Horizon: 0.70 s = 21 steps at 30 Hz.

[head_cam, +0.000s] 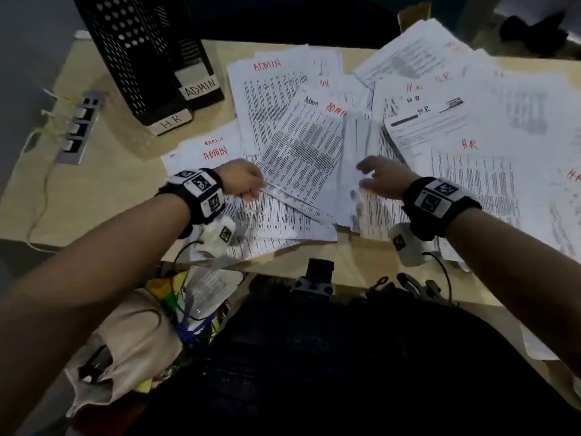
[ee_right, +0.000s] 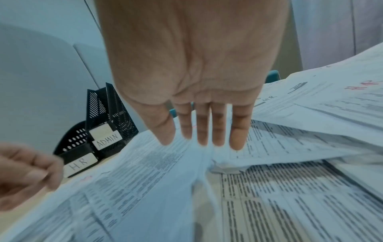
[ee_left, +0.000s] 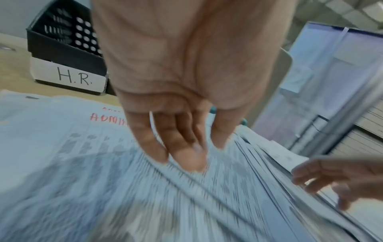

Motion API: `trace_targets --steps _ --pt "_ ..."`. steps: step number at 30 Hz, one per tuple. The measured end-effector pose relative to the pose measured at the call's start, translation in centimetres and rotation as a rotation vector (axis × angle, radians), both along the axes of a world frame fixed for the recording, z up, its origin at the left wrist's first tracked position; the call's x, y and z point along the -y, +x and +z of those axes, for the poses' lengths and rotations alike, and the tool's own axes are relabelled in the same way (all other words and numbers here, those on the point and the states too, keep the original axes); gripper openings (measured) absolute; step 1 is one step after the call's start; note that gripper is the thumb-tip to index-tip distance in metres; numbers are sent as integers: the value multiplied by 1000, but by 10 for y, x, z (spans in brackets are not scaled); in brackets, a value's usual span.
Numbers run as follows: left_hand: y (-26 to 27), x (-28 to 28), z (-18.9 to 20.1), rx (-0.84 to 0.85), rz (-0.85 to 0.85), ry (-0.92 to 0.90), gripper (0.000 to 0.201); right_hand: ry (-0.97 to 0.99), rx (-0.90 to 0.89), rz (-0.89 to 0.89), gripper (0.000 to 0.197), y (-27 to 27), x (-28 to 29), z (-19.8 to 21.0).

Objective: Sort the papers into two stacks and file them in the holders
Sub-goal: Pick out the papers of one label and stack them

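Holders (head_cam: 147,67): 2 | hands: 2 | papers (head_cam: 314,146): uncountable, spread on desk (head_cam: 119,171)

Wooden desk (head_cam: 125,171) under scattered papers (head_cam: 314,146), two black holders (head_cam: 138,58)

White papers (head_cam: 301,158) carry dense black print and red or black handwritten labels, the perforated holders (head_cam: 135,58) are black with white tags, and the table (head_cam: 103,184) is pale tan.
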<state>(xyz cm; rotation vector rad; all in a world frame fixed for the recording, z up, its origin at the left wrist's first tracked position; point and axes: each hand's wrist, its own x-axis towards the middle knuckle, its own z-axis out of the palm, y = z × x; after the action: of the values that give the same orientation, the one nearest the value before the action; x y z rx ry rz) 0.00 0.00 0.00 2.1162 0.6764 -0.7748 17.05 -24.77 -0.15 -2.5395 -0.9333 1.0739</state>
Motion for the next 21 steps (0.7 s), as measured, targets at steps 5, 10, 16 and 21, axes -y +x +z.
trace_targets --steps 5,10,16,21 --pt "45 -5 -17 97 247 299 47 -217 34 60 71 -1 -32 -13" --pt "66 -7 -41 0 301 313 71 -323 62 86 82 4 -45 -22" --pt "79 4 -40 188 463 70 30 -364 -35 38 90 19 -56 -17" --pt "74 36 -22 423 180 305 10 -73 -260 -280 92 23 -93 4"
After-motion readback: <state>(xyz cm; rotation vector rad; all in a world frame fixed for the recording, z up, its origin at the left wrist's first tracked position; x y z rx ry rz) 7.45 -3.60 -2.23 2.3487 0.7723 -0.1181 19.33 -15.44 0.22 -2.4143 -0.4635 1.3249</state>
